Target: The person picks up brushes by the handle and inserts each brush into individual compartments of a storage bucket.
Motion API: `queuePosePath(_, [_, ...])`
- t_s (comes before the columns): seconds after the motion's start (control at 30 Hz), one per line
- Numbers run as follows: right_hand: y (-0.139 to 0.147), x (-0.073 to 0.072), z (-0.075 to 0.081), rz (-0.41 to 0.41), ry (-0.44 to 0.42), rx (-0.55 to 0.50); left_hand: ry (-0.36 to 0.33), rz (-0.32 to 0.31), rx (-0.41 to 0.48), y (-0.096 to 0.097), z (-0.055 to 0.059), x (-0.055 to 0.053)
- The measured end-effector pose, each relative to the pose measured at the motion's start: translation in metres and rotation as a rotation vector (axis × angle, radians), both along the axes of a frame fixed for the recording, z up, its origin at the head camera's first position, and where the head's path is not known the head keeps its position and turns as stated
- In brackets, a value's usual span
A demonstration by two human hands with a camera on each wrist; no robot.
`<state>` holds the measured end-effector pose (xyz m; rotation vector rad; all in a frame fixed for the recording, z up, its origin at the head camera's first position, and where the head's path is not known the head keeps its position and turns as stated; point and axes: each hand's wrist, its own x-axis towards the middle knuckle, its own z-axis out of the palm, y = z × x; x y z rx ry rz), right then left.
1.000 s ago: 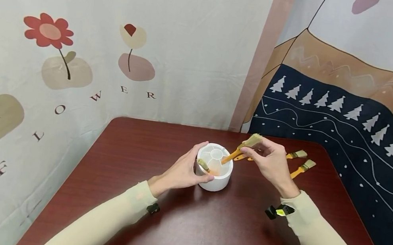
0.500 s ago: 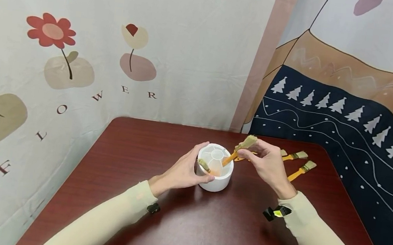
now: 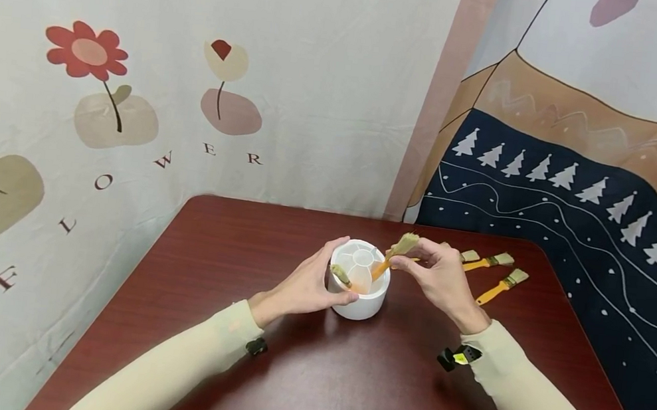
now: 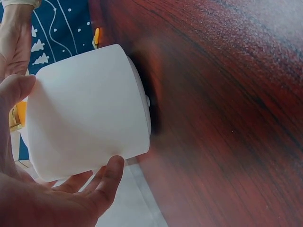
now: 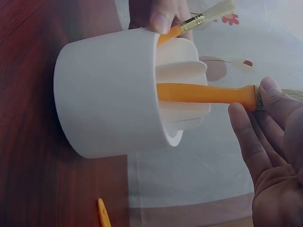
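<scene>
Fabric (image 3: 328,98) printed with flowers and the word FLOWER hangs behind the white holder (image 3: 361,310), spreading well out to its left. Left of the holder and on the person's side of it, a pale sleeve (image 3: 180,356) runs up to a small black device (image 3: 256,347) at the wrist. The left hand (image 3: 303,282) is wrapped around the holder's left side, thumb along the near wall and fingers curving round the far one. The holder stands upright on the dark red table (image 3: 227,254), with a ring and dividers visible inside it. At its left rim, beside the thumb, one paintbrush (image 3: 341,276) leans out, bristles up. On the holder's right side a second brush (image 3: 405,244) slants upward to the right, its yellow handle partly inside; I can't see whether the tip meets the bottom. Just right of the holder, the right hand (image 3: 441,277) pinches that brush near its metal band between thumb and fingers. Further right of the holder, at least three more brushes (image 3: 495,292) lie on the table, some partly covered by that hand. Beyond them, behind and to the right of the holder, hangs navy cloth (image 3: 522,192) with white trees.
</scene>
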<state>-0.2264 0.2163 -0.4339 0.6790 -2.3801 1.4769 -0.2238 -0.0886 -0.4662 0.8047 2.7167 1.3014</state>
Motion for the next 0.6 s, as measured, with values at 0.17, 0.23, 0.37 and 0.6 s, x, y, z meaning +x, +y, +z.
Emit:
queuePosePath(0.17, [-0.003,-0.001,-0.004,0.015,0.000,0.032,0.004,-0.001,-0.005,-0.001,-0.001,-0.001])
queuePosePath(0.23, [-0.004,-0.001,-0.006,0.014,-0.004,0.046,0.003,-0.001,-0.009,-0.001,-0.001,-0.001])
queuePosePath(0.37, [-0.005,0.000,-0.008,0.004,-0.001,0.083,-0.001,-0.006,-0.011,0.000,0.000,-0.001])
queuePosePath(0.6, [-0.008,0.000,-0.013,0.079,0.029,0.115,-0.001,-0.002,-0.016,0.001,0.000,-0.002])
